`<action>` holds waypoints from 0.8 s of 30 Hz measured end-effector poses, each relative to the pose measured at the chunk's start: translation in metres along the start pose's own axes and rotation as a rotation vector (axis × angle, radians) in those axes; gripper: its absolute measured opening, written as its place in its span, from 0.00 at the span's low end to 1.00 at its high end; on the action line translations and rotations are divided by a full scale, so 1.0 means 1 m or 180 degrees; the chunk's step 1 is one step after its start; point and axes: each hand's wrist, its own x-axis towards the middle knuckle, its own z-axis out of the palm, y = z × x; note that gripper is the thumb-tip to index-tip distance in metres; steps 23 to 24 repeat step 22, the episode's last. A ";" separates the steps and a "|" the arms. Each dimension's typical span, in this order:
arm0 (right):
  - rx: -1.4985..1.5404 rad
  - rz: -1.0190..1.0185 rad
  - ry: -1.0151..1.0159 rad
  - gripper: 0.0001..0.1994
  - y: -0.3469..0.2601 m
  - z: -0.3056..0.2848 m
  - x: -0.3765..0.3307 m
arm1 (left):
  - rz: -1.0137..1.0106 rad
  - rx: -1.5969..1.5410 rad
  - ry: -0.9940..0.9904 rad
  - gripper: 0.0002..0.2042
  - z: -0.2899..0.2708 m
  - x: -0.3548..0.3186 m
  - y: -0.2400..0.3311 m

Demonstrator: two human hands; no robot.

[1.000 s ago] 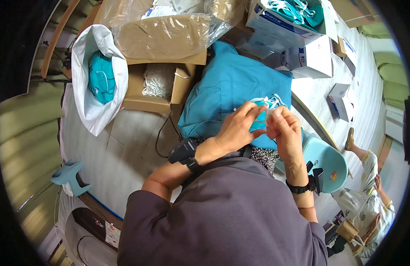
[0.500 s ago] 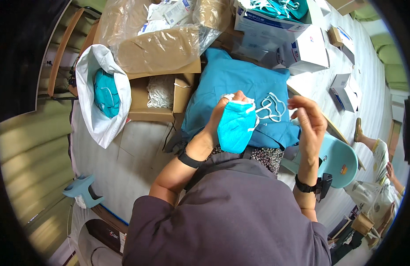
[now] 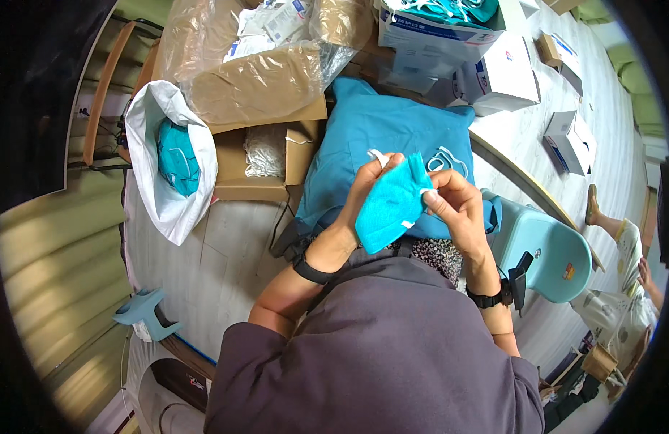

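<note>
A turquoise face mask (image 3: 387, 210) is held up above my lap, its pointed end toward me. My left hand (image 3: 365, 186) grips its left edge near the top, with a bit of white strap sticking out by the fingertips. My right hand (image 3: 457, 206) pinches the mask's right edge between thumb and fingers. Behind the hands, white ear loops (image 3: 448, 160) lie on the blue cloth (image 3: 392, 119) spread over my lap.
A white sack (image 3: 143, 119) with turquoise masks and a carton of white straps (image 3: 264, 153) stand at left. Beyond are a plastic-lined carton (image 3: 258, 79) and a white box of masks (image 3: 435, 40). A light-blue stool (image 3: 558, 253) is at right, near another person's leg (image 3: 607, 218).
My right hand has come in from the right and now pinches the mask's edge. The mask has turned and tilted, and fewer of the loops on the cloth show.
</note>
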 end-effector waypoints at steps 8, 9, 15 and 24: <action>0.0772 0.0618 0.0133 0.09 0.002 -0.001 -0.003 | -0.0184 -0.0006 -0.0377 0.17 -0.024 0.002 -0.019; 0.0881 0.0683 0.0208 0.09 0.004 -0.001 -0.003 | -0.0440 -0.0656 -0.0181 0.14 -0.016 0.000 -0.009; 0.1441 0.1063 0.0218 0.09 0.014 0.008 0.005 | 0.0036 -0.0150 0.0034 0.16 -0.006 -0.001 -0.007; 0.1113 0.1533 -0.0154 0.12 0.024 0.013 0.005 | 0.0356 0.1022 0.0374 0.22 -0.017 0.013 -0.034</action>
